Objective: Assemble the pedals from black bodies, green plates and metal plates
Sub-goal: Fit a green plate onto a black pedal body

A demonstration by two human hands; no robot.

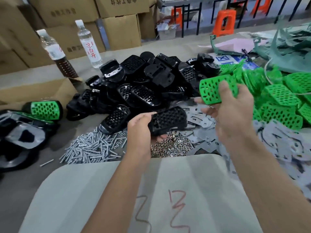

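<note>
The step in hand looks like mating a plate to a body. The left hand [139, 130] grips a black perforated plastic pedal body [168, 120] from below and at its near end, holding it above the table [42, 165], over the heap of small bright metal nuts [170, 147]. The right hand [230, 111] pinches a bright green honeycomb plastic plate [212, 91], thumb on its upper face and fingers curled beneath, up and to the right of the body; the two parts are near but apart.

To do it well, I would turn the plate so its curved outline matches the body's, line up the holes, lower one end first, then press flat across the face rather than at one corner, since thin plastic is likely to flex.

Both forearms reach forward from the bottom of the view, the left wrist turned inward and the right raised higher. Flat grey metal plates [207, 132] lie scattered beneath the right hand, untouched.
</note>
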